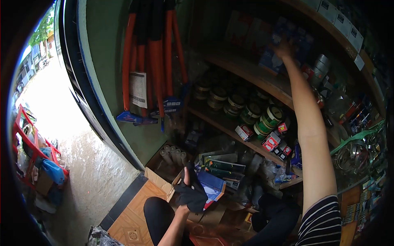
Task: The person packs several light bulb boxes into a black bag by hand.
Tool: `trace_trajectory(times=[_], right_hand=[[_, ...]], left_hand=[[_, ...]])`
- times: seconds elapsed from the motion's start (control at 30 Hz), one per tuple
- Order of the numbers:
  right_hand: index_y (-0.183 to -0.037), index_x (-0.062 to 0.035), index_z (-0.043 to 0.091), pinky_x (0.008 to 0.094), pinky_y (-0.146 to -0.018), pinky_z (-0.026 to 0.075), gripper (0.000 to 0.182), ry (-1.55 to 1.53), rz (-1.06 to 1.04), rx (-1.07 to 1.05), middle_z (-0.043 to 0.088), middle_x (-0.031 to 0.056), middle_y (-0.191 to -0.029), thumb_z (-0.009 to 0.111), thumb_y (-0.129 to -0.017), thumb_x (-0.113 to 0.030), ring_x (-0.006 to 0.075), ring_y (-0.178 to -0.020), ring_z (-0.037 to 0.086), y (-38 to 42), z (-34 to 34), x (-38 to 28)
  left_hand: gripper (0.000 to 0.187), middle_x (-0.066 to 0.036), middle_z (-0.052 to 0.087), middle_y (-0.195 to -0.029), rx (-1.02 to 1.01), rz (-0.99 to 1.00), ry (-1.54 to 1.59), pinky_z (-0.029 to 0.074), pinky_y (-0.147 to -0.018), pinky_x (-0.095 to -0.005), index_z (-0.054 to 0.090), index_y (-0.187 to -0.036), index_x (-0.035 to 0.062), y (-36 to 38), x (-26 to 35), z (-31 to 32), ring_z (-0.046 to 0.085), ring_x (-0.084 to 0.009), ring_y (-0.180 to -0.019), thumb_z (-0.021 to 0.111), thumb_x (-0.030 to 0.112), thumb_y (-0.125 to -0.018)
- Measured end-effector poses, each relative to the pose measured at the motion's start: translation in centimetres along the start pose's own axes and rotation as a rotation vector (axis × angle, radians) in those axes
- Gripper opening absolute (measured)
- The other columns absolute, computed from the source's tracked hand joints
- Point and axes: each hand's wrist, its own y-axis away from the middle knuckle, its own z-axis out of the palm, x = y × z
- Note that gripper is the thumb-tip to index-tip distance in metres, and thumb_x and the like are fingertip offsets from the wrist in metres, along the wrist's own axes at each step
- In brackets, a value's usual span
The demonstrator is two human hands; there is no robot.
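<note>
My right hand [284, 48] is stretched up to the dim upper shelf. Its fingers are apart against the front of the blue boxes [271, 60] there. Lower down, my left hand [189, 192] wears a black glove that leaves the thumb bare, with the thumb pointing up. Right at this hand is a tilted blue box [212, 187] with a white bulb-like picture, partly covered by the glove; the hand appears closed on its near side, and the fingertips are hidden.
Tins [269, 121] and small red-white boxes [271, 143] line the middle shelf [230, 130]. Orange-handled tools [156, 69] hang on the wall. Clear tubes [172, 155] stand in a carton below. At left, a doorway opens onto concrete [82, 172] with a red rack [25, 141].
</note>
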Motion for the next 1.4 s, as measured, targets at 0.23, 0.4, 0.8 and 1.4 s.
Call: trace_trajectory(times=[0.23,0.4,0.8,1.4], right_hand=[[-0.148,-0.0072,0.042,0.0595,-0.112,0.042,0.102,-0.139,0.205,0.222,0.039,0.0231,-0.153,0.077,-0.077,-0.070,0.0504,-0.140,0.042,1.7,-1.9,-2.5],[-0.146,-0.0012,0.043,0.0534,-0.109,0.045,0.110,-0.294,0.276,0.344,0.042,0.0267,-0.149,0.081,-0.070,-0.071,0.0454,-0.131,0.051,4.5,-5.2,-1.6],[-0.130,-0.0021,0.048,0.0397,-0.112,0.036,0.060,-1.096,0.195,-0.016,0.050,0.0128,-0.133,0.070,-0.087,-0.038,0.0244,-0.127,0.049,50.4,-17.5,2.0],[-0.159,0.0044,0.017,0.0457,-0.119,0.032,0.115,-1.342,0.516,-0.380,0.038,0.0216,-0.152,0.086,-0.078,-0.039,0.0315,-0.142,0.039,63.8,-16.9,5.4]], left_hand=[[0.064,-0.016,0.046,-0.159,-0.008,-0.197,0.649,0.031,-0.120,-0.0363,0.034,-0.159,-0.0003,-1.7,3.9,-3.0,0.044,-0.0274,-0.145,0.058,0.022,-0.104],[0.063,-0.022,0.045,-0.153,-0.016,-0.030,0.313,0.016,-0.128,-0.0495,0.046,-0.150,-0.0037,-4.2,6.2,-3.5,0.043,-0.0333,-0.145,0.062,0.028,-0.097],[0.052,-0.014,0.073,-0.120,-0.480,-0.501,1.500,0.038,-0.118,-0.0496,0.061,-0.142,0.0256,-1.0,7.7,-0.3,0.063,-0.0301,-0.122,0.070,0.042,-0.094],[0.047,-0.014,0.065,-0.097,-0.048,-0.352,0.930,0.054,-0.100,-0.0332,0.044,-0.132,0.0110,5.2,11.1,1.8,0.065,-0.0230,-0.086,0.065,0.009,-0.090]])
